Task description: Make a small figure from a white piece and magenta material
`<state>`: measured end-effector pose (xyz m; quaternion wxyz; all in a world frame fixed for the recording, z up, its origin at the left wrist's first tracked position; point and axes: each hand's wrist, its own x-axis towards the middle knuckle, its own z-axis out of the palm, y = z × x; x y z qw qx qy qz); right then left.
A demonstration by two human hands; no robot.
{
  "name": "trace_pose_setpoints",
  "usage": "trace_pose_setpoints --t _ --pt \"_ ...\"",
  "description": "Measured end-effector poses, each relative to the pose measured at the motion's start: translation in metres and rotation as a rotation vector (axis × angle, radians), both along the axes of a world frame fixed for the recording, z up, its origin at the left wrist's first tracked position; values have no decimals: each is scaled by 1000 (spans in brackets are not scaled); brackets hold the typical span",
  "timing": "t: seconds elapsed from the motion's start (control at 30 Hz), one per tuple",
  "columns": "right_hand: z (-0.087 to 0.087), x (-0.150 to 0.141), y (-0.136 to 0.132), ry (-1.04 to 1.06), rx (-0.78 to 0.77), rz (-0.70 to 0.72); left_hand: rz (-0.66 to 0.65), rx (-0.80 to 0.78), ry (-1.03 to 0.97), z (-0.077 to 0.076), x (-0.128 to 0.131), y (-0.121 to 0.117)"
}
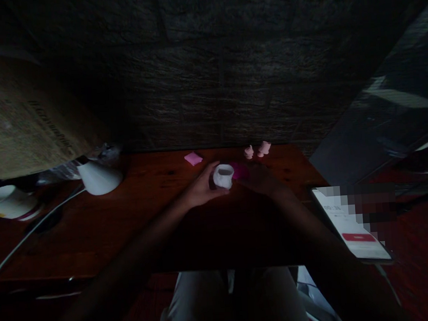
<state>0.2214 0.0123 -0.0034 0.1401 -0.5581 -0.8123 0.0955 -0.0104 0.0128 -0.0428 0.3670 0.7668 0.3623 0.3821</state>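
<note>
My left hand is closed around a small white cup-shaped piece with an uneven surface and an opening at its top. Just right of it, my right hand has its fingers on a magenta piece, which is dark and partly hidden, so its kind cannot be made out. The two pieces are very close; whether they touch is unclear. Behind my hands lie a flat pink square, a small pale pink lump with a tip and a pale pink cup-like piece.
The wooden table ends at a dark stone-patterned wall. At left stand a white cone-shaped lamp with a cable, a white paper cup and a large brown bag. A lit tablet lies at right.
</note>
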Motion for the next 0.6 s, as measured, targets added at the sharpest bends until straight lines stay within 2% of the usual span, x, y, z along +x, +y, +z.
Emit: trace_pose_setpoints --t 0.17,0.3,0.43,0.53,0.6 --pt "8 -1 -5 55 -31 -125 38 83 83 -1 -2 1" --pt "10 5 -2 330 -25 -186 2 115 81 -2 -4 3" --pt "11 -2 -3 659 86 4 -70 149 31 -1 -1 1" --pt "14 -13 -9 634 192 120 -64 187 -18 0 5 0" --pt "15 -18 -13 577 201 206 -50 226 -27 1 8 0"
